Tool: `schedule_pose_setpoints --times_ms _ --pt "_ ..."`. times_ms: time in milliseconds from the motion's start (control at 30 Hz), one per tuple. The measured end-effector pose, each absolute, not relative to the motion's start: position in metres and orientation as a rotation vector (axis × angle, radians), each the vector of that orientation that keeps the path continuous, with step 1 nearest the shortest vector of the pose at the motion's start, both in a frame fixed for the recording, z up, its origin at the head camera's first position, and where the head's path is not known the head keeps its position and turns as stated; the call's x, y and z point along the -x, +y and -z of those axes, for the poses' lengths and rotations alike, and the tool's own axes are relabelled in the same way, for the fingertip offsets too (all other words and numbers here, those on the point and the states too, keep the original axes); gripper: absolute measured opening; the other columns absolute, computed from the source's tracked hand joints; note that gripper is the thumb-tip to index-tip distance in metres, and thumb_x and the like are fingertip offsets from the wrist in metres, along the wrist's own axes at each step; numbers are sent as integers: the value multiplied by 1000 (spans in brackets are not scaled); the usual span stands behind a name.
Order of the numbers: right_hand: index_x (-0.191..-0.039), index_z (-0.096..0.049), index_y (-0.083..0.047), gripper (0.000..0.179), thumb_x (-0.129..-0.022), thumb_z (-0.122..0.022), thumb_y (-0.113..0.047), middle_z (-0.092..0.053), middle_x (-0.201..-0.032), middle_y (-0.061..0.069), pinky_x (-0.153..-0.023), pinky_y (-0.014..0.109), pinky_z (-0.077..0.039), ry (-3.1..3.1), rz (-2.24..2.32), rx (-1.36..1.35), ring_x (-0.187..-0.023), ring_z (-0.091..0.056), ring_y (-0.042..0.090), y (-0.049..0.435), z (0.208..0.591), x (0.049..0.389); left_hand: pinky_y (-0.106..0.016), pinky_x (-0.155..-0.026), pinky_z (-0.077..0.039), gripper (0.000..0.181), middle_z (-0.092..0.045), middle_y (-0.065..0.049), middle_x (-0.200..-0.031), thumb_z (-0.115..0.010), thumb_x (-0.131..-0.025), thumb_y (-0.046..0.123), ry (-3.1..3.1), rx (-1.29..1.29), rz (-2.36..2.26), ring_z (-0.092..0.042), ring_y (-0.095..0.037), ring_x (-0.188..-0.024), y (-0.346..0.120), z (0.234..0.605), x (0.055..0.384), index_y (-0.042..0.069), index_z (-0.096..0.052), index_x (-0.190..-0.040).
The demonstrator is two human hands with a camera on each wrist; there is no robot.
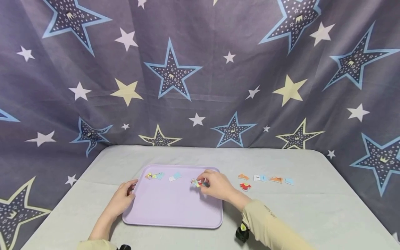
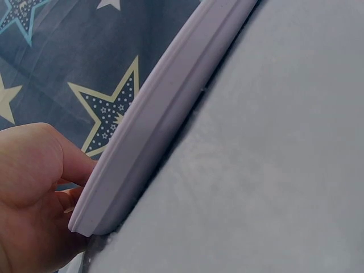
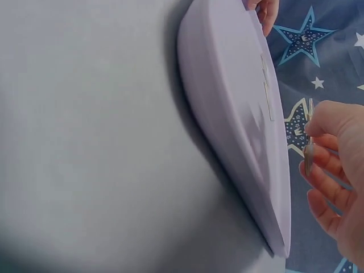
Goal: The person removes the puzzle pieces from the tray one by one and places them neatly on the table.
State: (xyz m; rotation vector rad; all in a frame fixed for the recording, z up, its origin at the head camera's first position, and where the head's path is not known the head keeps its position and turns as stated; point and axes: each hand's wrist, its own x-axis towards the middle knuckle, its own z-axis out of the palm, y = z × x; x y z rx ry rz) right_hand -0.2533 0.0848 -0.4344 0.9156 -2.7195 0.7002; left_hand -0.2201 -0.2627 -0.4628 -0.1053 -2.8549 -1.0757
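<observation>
My right hand [image 1: 215, 184] pinches a small colourful puzzle piece [image 1: 195, 182] between thumb and fingers, above the right part of the lilac tray [image 1: 172, 211]. The right wrist view shows the held piece [image 3: 309, 153] edge-on as a thin flat sheet, raised over the tray's surface. At the tray's left side, my left hand [image 1: 121, 198] grips the rim; in the left wrist view its fingers [image 2: 77, 162] lie against the tray wall [image 2: 136, 131]. Joined colourful pieces [image 1: 154, 176] lie at the tray's back left. A white-and-blue pair [image 1: 175, 176] lies at the back middle.
Right of the tray, on the grey-white tablecloth [image 1: 312, 211], lie an orange piece [image 1: 243, 177], a red piece [image 1: 245, 186], a white-and-blue piece [image 1: 260, 178], an orange-brown piece [image 1: 276, 179] and a light blue piece [image 1: 289, 181]. A star-patterned curtain [image 1: 200, 100] hangs behind the table.
</observation>
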Motion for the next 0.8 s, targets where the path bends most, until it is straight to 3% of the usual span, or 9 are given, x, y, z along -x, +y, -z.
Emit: schedule_pose_setpoints --times_ms 800 --pt "-97 -68 -18 26 -71 -64 -20 -59 -85 -10 -61 20 -42 -2661 -682 -875 -72 -55 7 151 427 239 -28 -74 -36 49 -48 -15 -103 -48 -79 -2 -2849 107 1084 -44 -19 -86 -262 464 221 -7 -43 -128"
